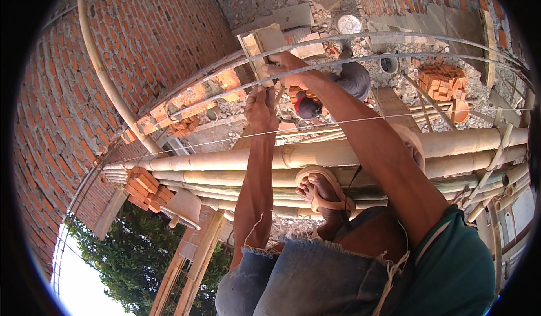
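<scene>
A short wooden board (252,45) stands out ahead of me beside two long steel bars, the nearer steel bar (360,59) crossing in front of it. My left hand (261,110) is closed around the board's lower end, thumb and fingers pressed together. On the board's right side, my right hand (290,71) grips its edge with curled fingers, close to the nearer bar. Part of what lies between the two hands is hidden by them.
My sandalled foot (321,192) rests on bamboo poles (225,161). A taut string (338,121) crosses under my right forearm. Bricks (143,189) and a trowel-like flat tool (183,206) lie left. Far below, a person in a dark cap (308,107) bends near a brick stack (442,82).
</scene>
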{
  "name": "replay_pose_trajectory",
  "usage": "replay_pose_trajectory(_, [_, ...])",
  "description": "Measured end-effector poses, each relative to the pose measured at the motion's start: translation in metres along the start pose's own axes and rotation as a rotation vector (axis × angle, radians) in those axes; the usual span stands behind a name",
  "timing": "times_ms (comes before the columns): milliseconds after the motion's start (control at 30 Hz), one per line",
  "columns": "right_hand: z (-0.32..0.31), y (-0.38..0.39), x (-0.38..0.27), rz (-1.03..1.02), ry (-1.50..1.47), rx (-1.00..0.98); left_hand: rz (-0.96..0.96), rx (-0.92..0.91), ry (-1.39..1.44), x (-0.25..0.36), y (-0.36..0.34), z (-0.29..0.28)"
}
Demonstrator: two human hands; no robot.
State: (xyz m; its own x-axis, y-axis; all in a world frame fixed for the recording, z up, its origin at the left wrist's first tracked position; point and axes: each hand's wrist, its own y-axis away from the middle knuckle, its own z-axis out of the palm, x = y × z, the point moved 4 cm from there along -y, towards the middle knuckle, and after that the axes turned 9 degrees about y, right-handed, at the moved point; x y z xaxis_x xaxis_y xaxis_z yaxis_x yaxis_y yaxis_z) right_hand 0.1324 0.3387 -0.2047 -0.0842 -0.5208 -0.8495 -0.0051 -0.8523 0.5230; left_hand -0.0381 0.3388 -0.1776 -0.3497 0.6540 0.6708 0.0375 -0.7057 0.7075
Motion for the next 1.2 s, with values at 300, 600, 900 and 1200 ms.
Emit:
replay_pose_trajectory(300, [0.008,-0.009,0.012,-0.079,-0.049,-0.017,0.026,-0.018,-0.057,0.003,-0.001,0.000])
replay_pose_trajectory(600, [0.017,-0.007,0.017,-0.053,-0.127,0.122,0.053,0.008,-0.462,0.014,0.010,0.003])
replay_pose_trajectory(900, [0.017,0.008,0.007,0.021,-0.077,0.227,0.445,-0.109,-1.088,0.081,0.057,-0.042])
replay_pose_trajectory(1200, [0.017,0.011,0.003,-0.071,-0.098,0.247,0.473,0.469,-1.542,0.134,0.090,-0.122])
